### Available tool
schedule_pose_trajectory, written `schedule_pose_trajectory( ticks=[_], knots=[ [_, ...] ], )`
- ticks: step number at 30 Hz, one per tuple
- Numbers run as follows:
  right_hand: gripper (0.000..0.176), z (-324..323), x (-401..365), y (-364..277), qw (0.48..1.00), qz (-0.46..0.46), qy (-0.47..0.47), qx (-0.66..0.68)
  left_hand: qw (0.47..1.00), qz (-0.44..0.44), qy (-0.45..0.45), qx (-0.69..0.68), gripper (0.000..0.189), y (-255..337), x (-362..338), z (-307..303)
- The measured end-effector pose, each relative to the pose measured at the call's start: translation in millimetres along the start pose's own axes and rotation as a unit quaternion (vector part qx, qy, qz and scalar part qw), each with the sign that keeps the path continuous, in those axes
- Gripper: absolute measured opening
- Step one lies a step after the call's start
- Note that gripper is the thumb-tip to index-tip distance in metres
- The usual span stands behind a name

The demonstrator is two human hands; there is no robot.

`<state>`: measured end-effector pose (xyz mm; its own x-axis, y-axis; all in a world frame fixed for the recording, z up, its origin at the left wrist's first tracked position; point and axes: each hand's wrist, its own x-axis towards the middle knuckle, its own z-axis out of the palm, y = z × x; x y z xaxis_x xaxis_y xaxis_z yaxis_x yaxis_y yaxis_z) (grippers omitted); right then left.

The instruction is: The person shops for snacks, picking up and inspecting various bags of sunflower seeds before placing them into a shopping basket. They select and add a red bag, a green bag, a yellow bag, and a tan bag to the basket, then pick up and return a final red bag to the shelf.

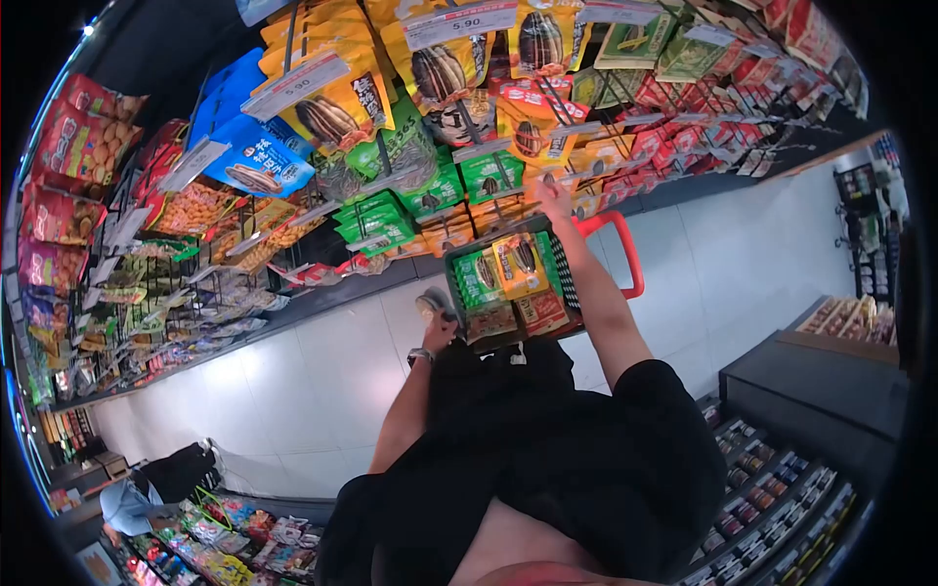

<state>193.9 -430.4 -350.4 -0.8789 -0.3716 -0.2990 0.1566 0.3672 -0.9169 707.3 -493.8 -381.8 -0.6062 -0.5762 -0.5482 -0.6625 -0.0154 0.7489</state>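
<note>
A dark shopping basket (451,283) with a red handle (630,256) is in front of my body. Inside it lie a green snack packet (476,278), a yellow sunflower seed packet (521,264) and a red-brown packet (540,311). Low on the left, my left hand (442,333) has its fingers curled at the basket's near left corner. My right arm stretches over the basket to the rack, where my right hand (554,198) is closed at an orange snack packet (584,195) among the hanging ones; its fingertips overlap the orange packaging.
A long rack of hanging snacks spans the top and left, with price tags (461,24) jutting out. Beside the basket shows a shoe (431,301) on the tiled floor (303,366). Another person (132,503) is at the lower left, and a dark display counter (811,391) stands right.
</note>
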Motion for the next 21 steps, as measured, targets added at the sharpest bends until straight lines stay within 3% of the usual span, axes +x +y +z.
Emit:
schedule_pose_trajectory(
  ticks=[1,2,4,5,6,7,9,11,12,14,15,17,19,21],
  knots=[
    [0.039,-6.3,9.0,19.1,0.998,0.016,-0.032,0.057,0.999,0.022,-0.007,-0.034,0.071,11.3,12.9,-14.3],
    [0.040,-22.7,-26.0,-19.2,0.994,0.012,-0.017,0.104,0.997,0.043,-0.015,-0.068,0.068,24.9,31.8,-29.0],
    [0.041,-44.8,-62.2,-57.0,0.990,0.029,-0.024,0.132,0.985,0.122,0.114,-0.037,0.063,38.9,87.0,-55.3],
    [0.042,-50.9,-70.7,-62.1,0.985,0.044,-0.039,0.161,0.974,0.182,0.128,-0.032,0.058,49.9,119.1,-77.0],
    [0.041,-54.8,-74.8,-55.6,0.984,0.047,-0.039,0.170,0.982,0.128,0.101,-0.095,0.049,103.4,116.2,-100.0],
    [0.041,-56.6,-74.9,-44.9,0.983,0.051,-0.036,0.170,0.969,0.151,0.136,-0.140,0.043,147.2,108.8,-113.5],
    [0.038,-57.1,-66.6,-28.0,0.987,0.000,-0.043,0.154,0.950,0.265,0.137,-0.087,0.046,192.7,138.7,-146.1],
    [0.038,-65.0,-62.3,-57.5,0.986,-0.082,-0.068,0.127,0.927,0.339,0.159,-0.015,0.050,227.8,157.6,-167.3],
    [0.040,-67.6,-55.6,-76.4,0.982,-0.124,-0.078,0.117,0.928,0.338,0.154,-0.015,0.050,246.8,155.1,-173.7],
    [0.046,-64.3,-32.0,-107.1,0.976,-0.170,-0.067,0.119,0.947,0.254,0.179,0.079,0.049,282.2,148.3,-181.3],
    [0.045,-68.5,-31.7,-129.5,0.982,-0.157,-0.069,0.080,0.949,0.252,0.172,0.080,0.049,274.2,170.2,-186.0],
    [0.045,-71.7,-38.8,-160.9,0.988,-0.130,-0.070,0.041,0.897,0.341,0.230,0.160,0.050,234.2,216.8,-190.5],
    [0.042,-66.5,-47.7,-154.0,0.987,-0.139,-0.041,0.074,0.907,0.308,0.243,0.156,0.053,244.7,169.6,-158.2],
    [0.041,-59.5,-67.1,-107.4,0.983,-0.129,-0.037,0.122,0.915,0.331,0.221,-0.062,0.060,240.2,130.2,-120.2]
  ],
)
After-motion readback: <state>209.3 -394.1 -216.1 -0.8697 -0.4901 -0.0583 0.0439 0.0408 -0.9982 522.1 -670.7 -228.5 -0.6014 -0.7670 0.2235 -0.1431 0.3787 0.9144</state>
